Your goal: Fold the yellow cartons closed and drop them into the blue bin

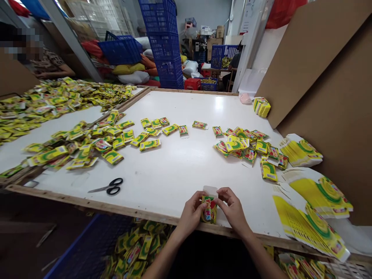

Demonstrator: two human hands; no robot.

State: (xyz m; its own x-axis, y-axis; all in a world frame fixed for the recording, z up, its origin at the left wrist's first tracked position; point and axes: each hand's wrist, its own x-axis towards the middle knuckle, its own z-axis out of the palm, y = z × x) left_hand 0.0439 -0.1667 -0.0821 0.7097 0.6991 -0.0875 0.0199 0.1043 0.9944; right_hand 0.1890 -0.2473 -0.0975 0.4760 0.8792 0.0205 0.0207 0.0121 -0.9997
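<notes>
At the table's front edge I have a small green and yellow printed carton (pixel 208 212) between both hands, its white end flap (pixel 209 190) standing up at the far end. My left hand (pixel 192 211) grips its left side, thumb on the printed face. On the right side, the thumb and fingers of my right hand (pixel 231 209) close on the carton near the flap. To the right, flat unfolded cartons (pixel 310 228) lie fanned out. A heap of small filled-out cartons (pixel 240 143) lies beyond my right hand.
Black-handled scissors (pixel 112 186) lie left on the white table (pixel 174 174). More cartons (pixel 95 145) spread at the left, past a wooden strip. Below the edge stands a blue crate (pixel 78 248) with cartons. Cardboard sheets (pixel 314 69) lean at the right; a person (pixel 52 64) sits far left.
</notes>
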